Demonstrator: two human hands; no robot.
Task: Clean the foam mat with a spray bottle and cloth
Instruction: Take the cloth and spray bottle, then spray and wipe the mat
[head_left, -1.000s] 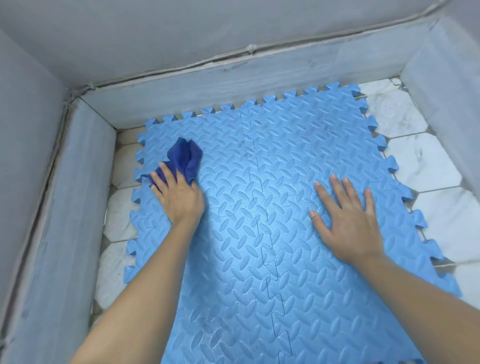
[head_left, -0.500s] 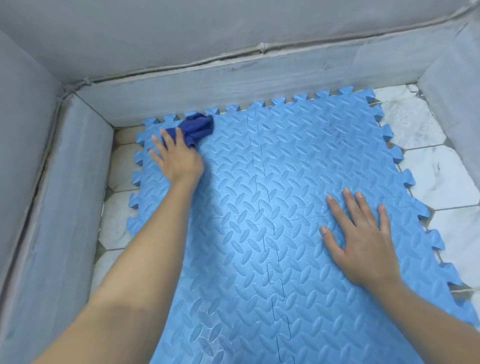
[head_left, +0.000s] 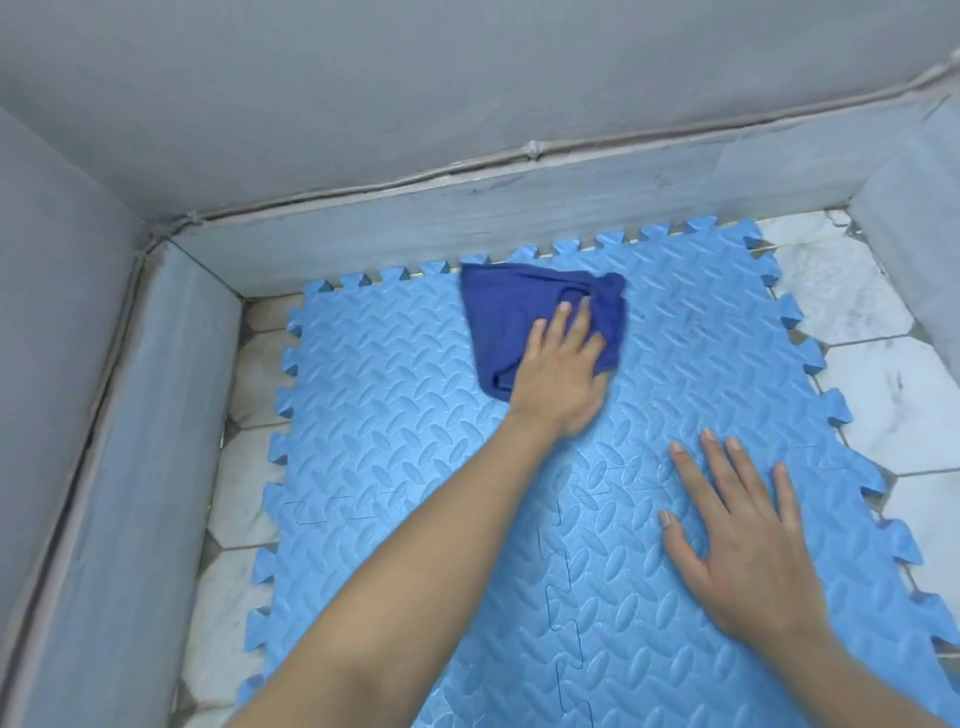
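2 hands (head_left: 558, 371) press navy cloth (head_left: 511, 317), blue interlocking mat (head_left: 395, 415).

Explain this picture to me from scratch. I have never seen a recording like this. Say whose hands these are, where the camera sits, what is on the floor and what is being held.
No machine is here: these are one person's two bare hands. The single camera is worn on that person's head and looks forward and down, so the arms enter from the bottom edge.

On the floor lies a blue foam mat made of interlocking tiles with toothed edges. It rests on pale floor tiles, in a corner closed in by grey walls.

The left hand presses a dark blue cloth against the far part of the mat, its fingers lying on top of the cloth. The right hand lies flat on the mat with fingers spread and holds nothing; it seems to steady the mat.

No spray bottle shows in this view.
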